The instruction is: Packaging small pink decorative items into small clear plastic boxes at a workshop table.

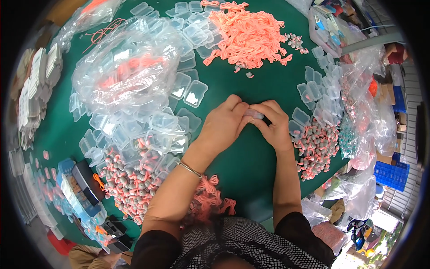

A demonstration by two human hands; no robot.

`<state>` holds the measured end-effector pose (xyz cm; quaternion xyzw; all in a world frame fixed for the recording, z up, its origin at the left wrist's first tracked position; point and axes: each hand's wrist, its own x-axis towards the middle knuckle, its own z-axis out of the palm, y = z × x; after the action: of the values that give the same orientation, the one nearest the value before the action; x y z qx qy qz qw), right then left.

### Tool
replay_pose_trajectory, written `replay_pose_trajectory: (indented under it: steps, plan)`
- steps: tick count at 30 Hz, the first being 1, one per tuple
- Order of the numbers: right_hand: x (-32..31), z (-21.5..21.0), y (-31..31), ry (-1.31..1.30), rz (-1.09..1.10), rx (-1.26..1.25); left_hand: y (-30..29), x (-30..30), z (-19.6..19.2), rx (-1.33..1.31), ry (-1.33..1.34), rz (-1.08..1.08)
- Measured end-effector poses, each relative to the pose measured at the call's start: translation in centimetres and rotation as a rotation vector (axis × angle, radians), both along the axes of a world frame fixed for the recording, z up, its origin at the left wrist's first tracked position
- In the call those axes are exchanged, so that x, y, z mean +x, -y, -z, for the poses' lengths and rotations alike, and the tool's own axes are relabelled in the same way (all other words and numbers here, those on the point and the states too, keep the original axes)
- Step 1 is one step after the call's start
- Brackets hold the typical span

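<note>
Near the middle of the green table, my left hand (225, 122) and my right hand (273, 122) meet around a small clear plastic case (255, 114). Fingers of both hands are closed on it, and they cover most of it. Something pinkish seems to show through the plastic; I cannot make out what. Beyond my hands lies a big heap of coral-pink cord bundles (251, 38). A few grey and pink earplugs (249, 75) lie at its near edge. Left of my left hand rests an empty clear case (195, 93).
Many clear cases (163, 123) and a plastic bag with pink cords (127, 71) spread over the left side. Earplug piles lie at left (130, 179) and right (317, 148). More cords (210, 195) sit by my left forearm. White stacked trays (38, 89) line the far left.
</note>
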<state>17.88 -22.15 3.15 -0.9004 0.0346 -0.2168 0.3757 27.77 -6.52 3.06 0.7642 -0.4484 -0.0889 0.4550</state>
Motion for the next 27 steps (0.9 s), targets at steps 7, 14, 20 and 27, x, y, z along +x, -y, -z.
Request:
replay_pose_trajectory:
  steps: [7,14,20,27]
  plan:
    - [-0.4,0.8,-0.4,-0.021,0.038,0.052,0.3,0.1,0.3,-0.081,0.046,0.012]
    - [0.0,-1.6,1.4,0.079,0.104,-0.019,-0.3,0.9,-0.5,-0.115,0.141,-0.028]
    - [-1.6,-0.2,6.3,-0.17,0.82,-0.8,-0.2,0.8,-1.2,-0.056,0.172,0.071]
    - [-1.4,-0.3,3.8,-0.112,0.668,-0.765,-0.5,0.9,-1.2,0.012,0.167,0.023]
